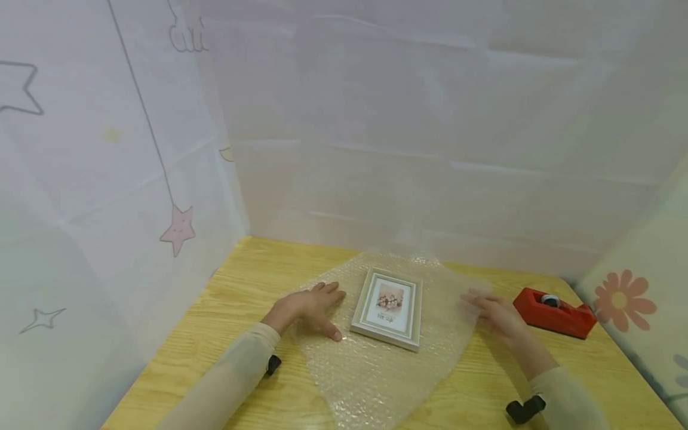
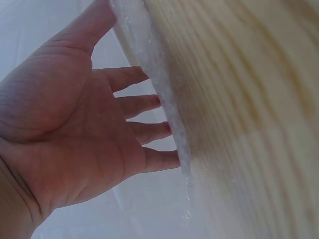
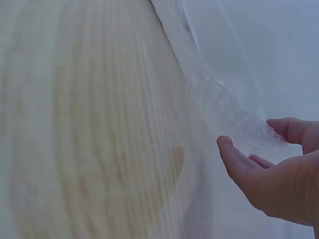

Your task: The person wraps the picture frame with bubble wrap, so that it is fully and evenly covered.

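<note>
One picture frame (image 1: 387, 309) lies on bubble wrap (image 1: 373, 382) between both hands, long axis running near to far; left hand (image 1: 312, 306) nearer, fingers spread at the wrap's left edge; right hand (image 1: 500, 316) at its right corner, pinch cannot be told

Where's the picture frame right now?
In the head view, the picture frame lies on the bubble wrap, slightly right of image centre, between the left hand and the right hand.
</note>
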Motion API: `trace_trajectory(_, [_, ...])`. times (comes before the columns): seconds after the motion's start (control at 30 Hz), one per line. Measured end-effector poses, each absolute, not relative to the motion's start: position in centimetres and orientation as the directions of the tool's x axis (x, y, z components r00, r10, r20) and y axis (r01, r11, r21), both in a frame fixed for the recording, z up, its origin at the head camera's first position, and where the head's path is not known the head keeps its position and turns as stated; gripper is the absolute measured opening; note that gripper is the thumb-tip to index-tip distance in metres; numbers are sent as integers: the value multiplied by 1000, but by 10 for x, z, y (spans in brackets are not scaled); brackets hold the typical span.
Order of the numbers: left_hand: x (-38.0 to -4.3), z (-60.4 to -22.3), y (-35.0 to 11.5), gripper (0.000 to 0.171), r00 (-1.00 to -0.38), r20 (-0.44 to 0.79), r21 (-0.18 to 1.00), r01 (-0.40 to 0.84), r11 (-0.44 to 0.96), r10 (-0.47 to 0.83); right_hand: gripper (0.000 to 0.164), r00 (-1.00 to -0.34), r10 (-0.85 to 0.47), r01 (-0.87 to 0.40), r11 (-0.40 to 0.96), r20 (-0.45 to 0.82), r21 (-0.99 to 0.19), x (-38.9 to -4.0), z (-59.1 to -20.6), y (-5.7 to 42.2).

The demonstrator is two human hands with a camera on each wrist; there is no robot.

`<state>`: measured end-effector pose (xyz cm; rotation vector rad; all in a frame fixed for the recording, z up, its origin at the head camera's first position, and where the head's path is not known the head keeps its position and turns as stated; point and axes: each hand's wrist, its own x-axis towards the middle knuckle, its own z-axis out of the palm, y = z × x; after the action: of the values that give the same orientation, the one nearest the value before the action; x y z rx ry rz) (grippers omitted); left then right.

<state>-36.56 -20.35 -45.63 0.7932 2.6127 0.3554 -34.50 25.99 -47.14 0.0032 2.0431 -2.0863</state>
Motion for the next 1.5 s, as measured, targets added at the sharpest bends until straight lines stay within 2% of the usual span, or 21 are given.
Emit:
trace_trajectory(0.13, [-364,-455,-205,104,-767,-287,346,475,809,574,64,-985,-129,96,133,-114,-986,-342,-471,243])
trace_trajectory(0.43, [-363,-455,-207,107,-773,-281,358,465,810,568,87,-987,-147,24,224,-58,-974,-337,-477,205])
trace_trajectory(0.6, [-365,-457,-208,111,-772,-272,369,468,803,574,84,-992,-119,4,255,-35,-967,-335,-471,192])
trace_trajectory(0.87, [-365,-456,-207,94,-751,-296,351,490,798,591,75,-988,-152,-55,233,20,-971,-333,-458,173])
trace_trajectory(1.03, [-364,-456,-205,93,-752,-302,348,485,803,585,65,-980,-165,-162,313,115,-936,-334,-449,158])
trace_trajectory(1.17, [-364,-456,-204,92,-751,-303,335,492,804,586,70,-965,-199,-235,374,170,-897,-334,-444,145])
trace_trajectory(1.27, [-364,-457,-202,91,-752,-297,328,499,802,589,75,-960,-220,-253,415,173,-874,-334,-440,136])
trace_trajectory(1.5, [-363,-458,-199,91,-746,-305,333,499,800,592,71,-952,-290,-229,451,101,-863,-336,-434,117])
